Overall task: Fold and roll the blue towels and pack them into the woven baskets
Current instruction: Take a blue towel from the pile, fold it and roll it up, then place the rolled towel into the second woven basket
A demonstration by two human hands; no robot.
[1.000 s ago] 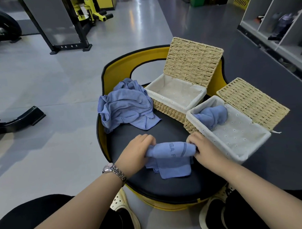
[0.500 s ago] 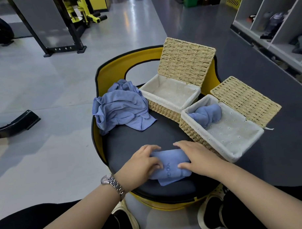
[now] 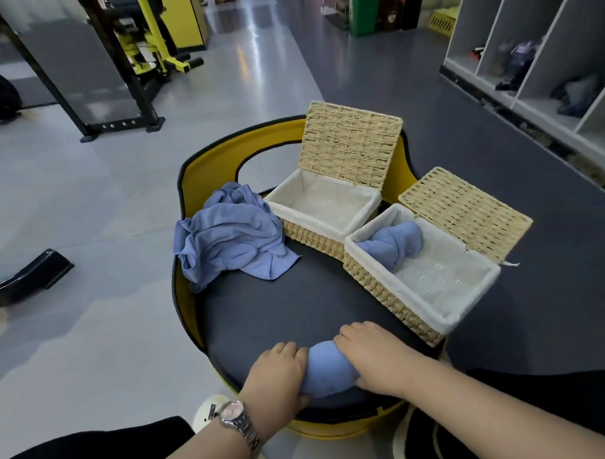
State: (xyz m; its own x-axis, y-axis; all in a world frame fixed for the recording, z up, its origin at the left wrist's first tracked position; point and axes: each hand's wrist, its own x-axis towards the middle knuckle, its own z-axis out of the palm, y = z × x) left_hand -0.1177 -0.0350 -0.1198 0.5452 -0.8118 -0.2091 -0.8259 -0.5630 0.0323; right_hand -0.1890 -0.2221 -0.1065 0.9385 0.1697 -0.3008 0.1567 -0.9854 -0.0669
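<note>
Both hands, L [image 3: 277,378] & R [image 3: 374,355], grip rolled blue towel [image 3: 328,369] on seat [image 3: 280,316].

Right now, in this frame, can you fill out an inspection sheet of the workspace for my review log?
Surface: round black cushioned seat with a yellow rim, carrying everything.
Job's things: rolled blue towel at the near edge; loose towel pile at the far left; far basket open, nothing seen inside; near basket open, one rolled towel at its far end.
Clutter: nothing seen.
Grips: left hand and right hand each hold one end of the roll.
Cables: nothing seen.
Surroundings: gym equipment behind on the left, cubby shelves on the right.
</note>
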